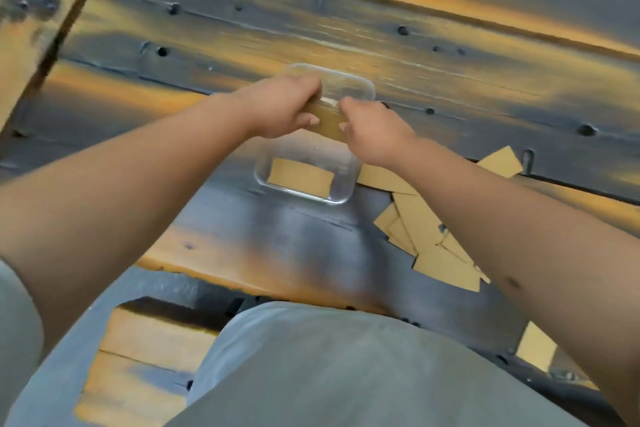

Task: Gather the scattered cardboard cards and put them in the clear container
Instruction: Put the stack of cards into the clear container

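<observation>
Both hands meet at the centre of the frame, above a clear container (313, 163) that sits on a dark, orange-streaked wooden counter (450, 80). The left hand (284, 107) is curled round the left end of a small stack of cards (327, 120), thumb underneath and fingers over the top. The right hand (372, 133) pinches the right end of the same stack, fingers bent round its edge. The stack is held over the middle of the container, above its rim.

Inside the container, one card (300, 176) lies flat on the bottom at the near end, close to the lower wall. The far end of the container shows past the left hand's knuckles.

To the right of the container, a loose pile of cards (426, 232) spreads over the counter toward the lower right, partly hidden under the right forearm; one card (381, 177) touches the container's right wall. Another card (502, 161) shows beyond the forearm, centre right. A single card (535, 347) lies lower down at the bottom right, below the counter's edge.

Grey trousers (346, 367) fill the bottom of the frame.
</observation>
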